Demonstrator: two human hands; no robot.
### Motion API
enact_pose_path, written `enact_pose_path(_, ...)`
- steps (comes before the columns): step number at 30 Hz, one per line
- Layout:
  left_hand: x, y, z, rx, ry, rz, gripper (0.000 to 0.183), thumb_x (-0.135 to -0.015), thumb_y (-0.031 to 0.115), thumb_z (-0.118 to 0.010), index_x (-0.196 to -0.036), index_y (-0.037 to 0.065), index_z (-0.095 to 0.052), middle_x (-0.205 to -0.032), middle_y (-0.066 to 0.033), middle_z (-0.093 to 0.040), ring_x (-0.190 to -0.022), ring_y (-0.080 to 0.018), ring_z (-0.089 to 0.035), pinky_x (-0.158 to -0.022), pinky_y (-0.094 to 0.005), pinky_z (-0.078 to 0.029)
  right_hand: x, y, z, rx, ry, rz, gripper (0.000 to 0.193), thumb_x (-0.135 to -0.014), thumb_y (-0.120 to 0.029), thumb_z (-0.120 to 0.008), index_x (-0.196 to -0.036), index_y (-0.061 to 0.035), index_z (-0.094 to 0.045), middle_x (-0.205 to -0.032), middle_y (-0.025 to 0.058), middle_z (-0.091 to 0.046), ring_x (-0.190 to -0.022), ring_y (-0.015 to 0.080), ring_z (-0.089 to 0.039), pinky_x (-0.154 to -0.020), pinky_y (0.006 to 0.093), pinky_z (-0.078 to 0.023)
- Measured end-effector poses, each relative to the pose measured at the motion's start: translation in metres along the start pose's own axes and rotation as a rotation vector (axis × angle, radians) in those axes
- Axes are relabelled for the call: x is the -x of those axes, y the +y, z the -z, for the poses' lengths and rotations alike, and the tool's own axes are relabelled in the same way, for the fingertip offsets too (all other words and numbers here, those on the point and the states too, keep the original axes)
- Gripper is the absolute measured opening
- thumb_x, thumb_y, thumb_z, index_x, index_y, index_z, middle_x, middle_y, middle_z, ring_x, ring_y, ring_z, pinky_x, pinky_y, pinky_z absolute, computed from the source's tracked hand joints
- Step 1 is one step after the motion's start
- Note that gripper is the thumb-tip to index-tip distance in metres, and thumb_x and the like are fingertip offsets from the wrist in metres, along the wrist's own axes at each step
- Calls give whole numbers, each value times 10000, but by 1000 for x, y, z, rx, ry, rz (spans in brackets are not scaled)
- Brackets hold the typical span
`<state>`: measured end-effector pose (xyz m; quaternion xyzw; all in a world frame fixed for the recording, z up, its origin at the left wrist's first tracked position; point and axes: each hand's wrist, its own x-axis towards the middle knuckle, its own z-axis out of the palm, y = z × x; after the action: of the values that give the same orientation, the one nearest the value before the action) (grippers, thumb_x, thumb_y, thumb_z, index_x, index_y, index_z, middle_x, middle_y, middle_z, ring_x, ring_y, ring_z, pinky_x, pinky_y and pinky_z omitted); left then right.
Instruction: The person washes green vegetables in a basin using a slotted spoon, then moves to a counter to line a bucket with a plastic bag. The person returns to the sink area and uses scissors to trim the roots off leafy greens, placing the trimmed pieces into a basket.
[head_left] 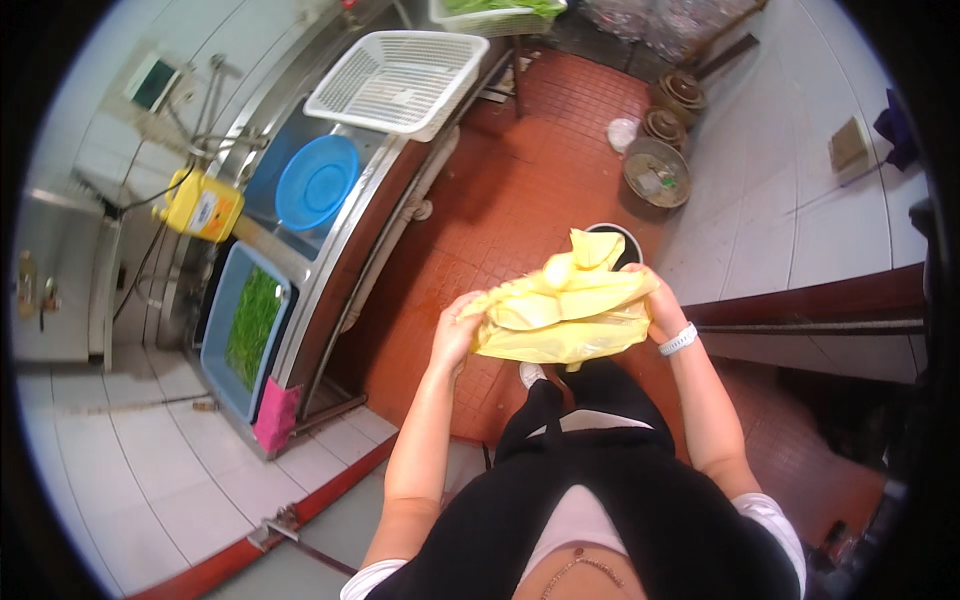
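Observation:
A crumpled yellow plastic bag (565,315) is stretched between my two hands in front of my body. My left hand (456,328) grips its left end, fingers wrapped into the plastic. At the other end, my right hand (662,305) is closed on the bag's edge, with a pale watch band (678,340) on that wrist. Folds of plastic hide some of my fingertips. Whether anything is inside the bag, I cannot tell. Just beyond it, partly covered, stands a dark round bin (622,240) with a light rim.
Along the left runs a metal sink counter (345,215) with a blue basin (318,183), a white basket (400,80), a yellow jug (205,207) and a blue-grey tub (215,350) of greens. Brown pots (664,125) and a wide bowl (655,180) line the right wall on the red tiled floor (480,220).

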<state>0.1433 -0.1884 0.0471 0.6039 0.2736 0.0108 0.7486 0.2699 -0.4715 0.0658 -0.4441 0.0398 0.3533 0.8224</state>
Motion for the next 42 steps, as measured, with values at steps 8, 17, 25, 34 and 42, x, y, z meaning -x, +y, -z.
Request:
enact_pose_path(8,-44,47,-18,823,-313,196,307,-825,129,-454,-1049,-69,-527,-1078,-180,-562,-1017,-276,-533,-903,-383,-417,-4,-13,42,846,270,-20,113,-685,-19,-652,-788,-12,-606,-730,15,-606,-685,84,-560,-638,226,-454)
enact_pose_path(17,-84,70,-61,-706,-69,-166,443,-650,72,-739,-1023,10,-509,-882,-92,-612,-814,-160,-598,-724,-277,-479,-79,-70,45,-201,155,167,96,-815,-1,-432,-892,-32,-481,-917,77,-558,-838,169,-573,-750,302,-489)
enact_pose_path(25,-172,93,-87,-344,342,-222,141,-815,-45,-484,-917,0,-569,-810,-52,-608,-712,-110,-570,-648,-244,-466,-88,-104,69,1223,148,233,175,-678,-68,-649,-814,-42,-541,-811,119,-619,-756,277,-599,-685,330,-468)
enact_pose_path(34,-149,136,-171,-199,-452,-209,212,-695,-87,-568,-879,12,-534,-813,-39,-547,-753,-128,-527,-670,-221,-417,-110,-107,156,1144,898,560,193,-749,-61,-546,-918,-87,-457,-800,88,-534,-720,271,-548,-616,353,-434)
enact_pose_path(42,-185,164,-177,-891,-263,-1311,186,-503,26,-678,-664,102,-624,-755,-39,-505,-687,-210,-470,-553,-304,-362,-57,-166,156,336,61,42,735,-747,-120,-641,-1373,-89,-256,-1260,82,-430,-1164,168,-395,-953,283,-324)
